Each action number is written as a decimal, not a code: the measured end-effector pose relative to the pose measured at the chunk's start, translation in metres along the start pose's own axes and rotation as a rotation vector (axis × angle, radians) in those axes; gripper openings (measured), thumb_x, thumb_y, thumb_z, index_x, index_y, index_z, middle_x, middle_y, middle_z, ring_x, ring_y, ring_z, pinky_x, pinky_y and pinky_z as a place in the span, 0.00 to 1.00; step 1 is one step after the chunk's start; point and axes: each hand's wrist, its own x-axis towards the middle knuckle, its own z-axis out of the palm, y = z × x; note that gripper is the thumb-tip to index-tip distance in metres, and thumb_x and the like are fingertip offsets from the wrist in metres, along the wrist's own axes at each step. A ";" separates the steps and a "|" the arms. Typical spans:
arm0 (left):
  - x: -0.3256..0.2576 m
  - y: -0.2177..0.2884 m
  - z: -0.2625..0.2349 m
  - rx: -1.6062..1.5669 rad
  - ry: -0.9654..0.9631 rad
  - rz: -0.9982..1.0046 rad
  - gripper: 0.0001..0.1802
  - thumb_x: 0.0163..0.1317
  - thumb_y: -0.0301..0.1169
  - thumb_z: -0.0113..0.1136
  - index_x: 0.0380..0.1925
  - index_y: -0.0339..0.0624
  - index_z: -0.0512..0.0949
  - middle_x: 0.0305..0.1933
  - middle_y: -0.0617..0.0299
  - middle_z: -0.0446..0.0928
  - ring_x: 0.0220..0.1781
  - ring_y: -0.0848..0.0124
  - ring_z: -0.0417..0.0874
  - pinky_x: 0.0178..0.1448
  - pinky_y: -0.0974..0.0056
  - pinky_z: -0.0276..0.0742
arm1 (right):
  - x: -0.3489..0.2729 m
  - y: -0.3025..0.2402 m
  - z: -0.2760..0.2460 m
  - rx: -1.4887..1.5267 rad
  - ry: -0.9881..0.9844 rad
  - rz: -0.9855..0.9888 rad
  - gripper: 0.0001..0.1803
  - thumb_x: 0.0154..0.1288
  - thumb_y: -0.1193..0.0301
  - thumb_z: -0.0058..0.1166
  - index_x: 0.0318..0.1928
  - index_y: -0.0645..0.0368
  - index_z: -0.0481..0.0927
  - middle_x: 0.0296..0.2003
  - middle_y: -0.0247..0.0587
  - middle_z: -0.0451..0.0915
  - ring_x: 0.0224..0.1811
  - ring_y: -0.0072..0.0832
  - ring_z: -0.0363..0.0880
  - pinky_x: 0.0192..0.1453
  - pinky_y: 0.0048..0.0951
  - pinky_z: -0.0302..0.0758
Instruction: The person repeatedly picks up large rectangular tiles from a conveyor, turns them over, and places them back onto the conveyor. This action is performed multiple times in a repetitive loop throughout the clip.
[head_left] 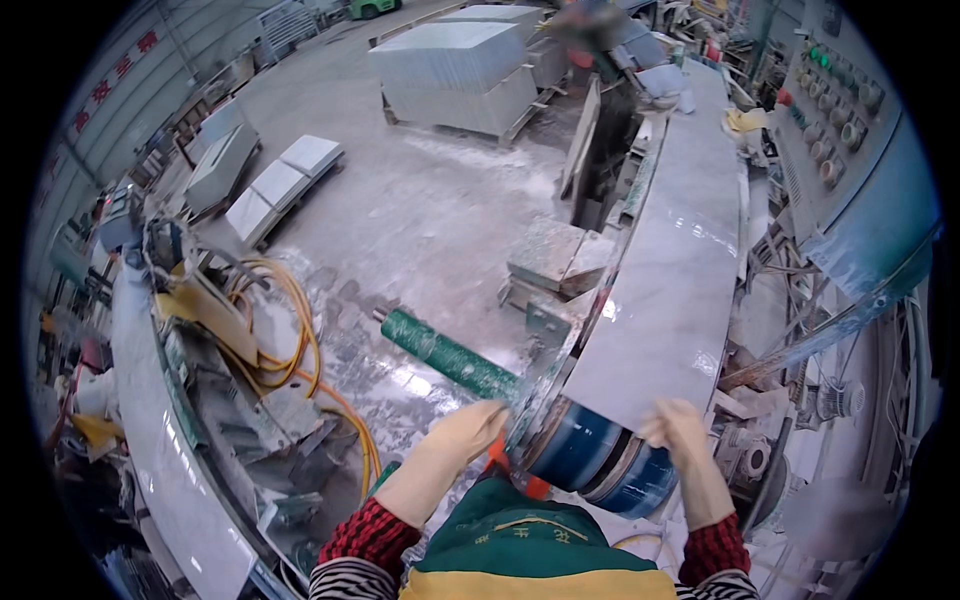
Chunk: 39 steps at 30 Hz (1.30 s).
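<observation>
A long, wet, pale grey stone slab (655,270) lies along the conveyor on my right, its near end beside the blue roller drums (585,447). My right hand (680,432), in a pale glove, is at the slab's near right corner. Its fingers are curled, and whether they grip the edge is hidden. To the left of the conveyor frame (545,385), my left hand (470,430) is closed, apart from the slab, with nothing visible in it. A green roller (450,352) stretches out just beyond that hand. A green and yellow apron (520,540) covers my front.
Another conveyor with a pale slab (185,480) curves along the left. Orange and yellow hoses (305,340) coil on the floor beside it. Stone blocks (560,255) stand left of my conveyor. A control panel (830,110) and a motor (745,455) are on the right. Palletised slabs (450,75) stand farther back.
</observation>
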 end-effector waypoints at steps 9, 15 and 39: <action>-0.193 -0.090 0.033 -0.253 -0.051 -0.569 0.25 0.83 0.43 0.48 0.70 0.41 0.76 0.54 0.54 0.89 0.48 0.61 0.91 0.58 0.60 0.84 | -0.016 0.042 0.189 -0.390 -0.634 -0.318 0.28 0.74 0.49 0.58 0.42 0.66 0.90 0.38 0.51 0.91 0.38 0.35 0.90 0.46 0.36 0.84; -0.242 -0.088 0.074 -0.438 -0.072 -0.590 0.27 0.85 0.44 0.45 0.72 0.37 0.73 0.57 0.54 0.89 0.48 0.66 0.90 0.55 0.63 0.86 | -0.065 0.116 0.197 -0.684 -0.615 -0.367 0.24 0.73 0.51 0.60 0.48 0.61 0.91 0.39 0.45 0.92 0.41 0.32 0.90 0.50 0.34 0.83; -0.615 -0.170 0.173 -0.825 0.553 -0.803 0.25 0.86 0.41 0.43 0.71 0.39 0.75 0.52 0.55 0.90 0.43 0.67 0.91 0.51 0.64 0.87 | -0.330 0.227 0.457 -1.078 -1.210 -0.775 0.21 0.71 0.52 0.51 0.48 0.49 0.91 0.42 0.49 0.91 0.45 0.51 0.89 0.52 0.45 0.83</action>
